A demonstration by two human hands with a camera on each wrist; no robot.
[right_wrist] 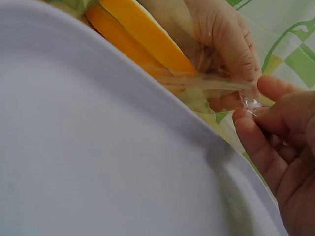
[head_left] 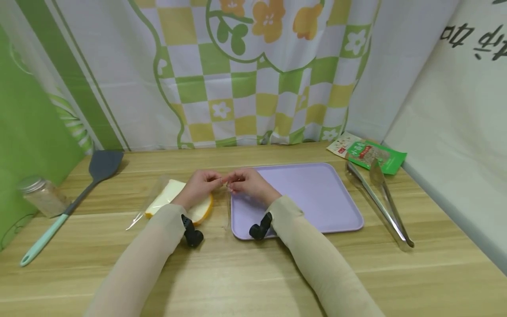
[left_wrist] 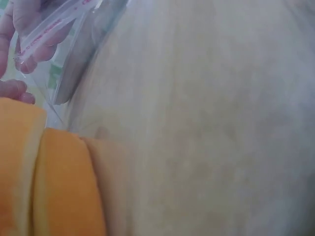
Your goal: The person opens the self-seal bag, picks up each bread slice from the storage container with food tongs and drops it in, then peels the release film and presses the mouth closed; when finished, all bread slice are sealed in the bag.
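Slices of bread with orange crust [head_left: 205,210] lie left of the tray, with clear plastic around them. In the left wrist view the clear zip bag [left_wrist: 51,32] shows a seal strip with small red print. My left hand [head_left: 198,188] is above the bread, its fingertips pinching the bag's mouth. Against those fingertips, my right hand [head_left: 251,186] pinches the same edge between thumb and finger, over the left rim of the lilac tray [head_left: 313,193]. The right wrist view shows plastic stretched from the bread to the crumpled edge between the fingers.
On the left lie a spatula [head_left: 81,196] with a mint handle and a tilted jar [head_left: 44,197] with a metal lid. Metal tongs [head_left: 378,207] lie right of the tray, below a green food packet [head_left: 368,152]. A checkered curtain [head_left: 253,88] hangs behind the table.
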